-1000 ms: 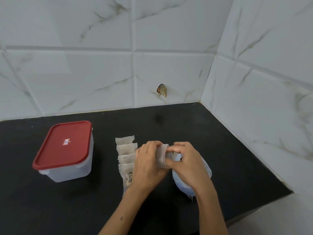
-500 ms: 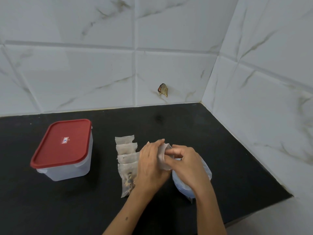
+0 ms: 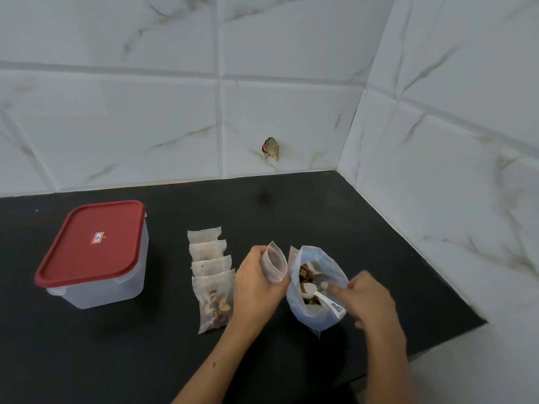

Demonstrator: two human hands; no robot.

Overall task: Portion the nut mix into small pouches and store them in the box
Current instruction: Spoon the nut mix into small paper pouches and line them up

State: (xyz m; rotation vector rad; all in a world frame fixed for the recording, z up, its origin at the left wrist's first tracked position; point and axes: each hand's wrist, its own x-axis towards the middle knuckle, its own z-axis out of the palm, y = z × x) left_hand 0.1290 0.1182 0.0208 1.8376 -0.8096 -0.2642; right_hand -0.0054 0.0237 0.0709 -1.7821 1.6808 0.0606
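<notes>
Head view shows the left hand (image 3: 256,284) curled round a small empty pouch (image 3: 274,262), holding it upright with its mouth spread open and facing up and a little toward the big bag. The right hand (image 3: 369,298) reaches over that bag with its forefinger stretched toward the white scoop (image 3: 319,294); its other fingers are loosely bent and grip nothing that I can see, so I judge it has not yet taken the scoop. The scoop lies inside the open bag of nut mix (image 3: 316,287), bowl toward the far left, handle running back toward the near right and resting on the bag's rim. The pouch's long axis runs from the palm up to its open mouth, slightly tilted. The risks I see: the limp bag stands unsupported, so pulling the scoop by its handle could drag the wall down and spill nuts onto the black counter (image 3: 291,205); the pouch mouth is narrow, so a heaped scoop may shed pieces beside it. To the left, four filled pouches (image 3: 211,275) lie overlapped in a row, and further left the box (image 3: 93,255) stands with its red lid on, so nothing can yet be stored in it.
</notes>
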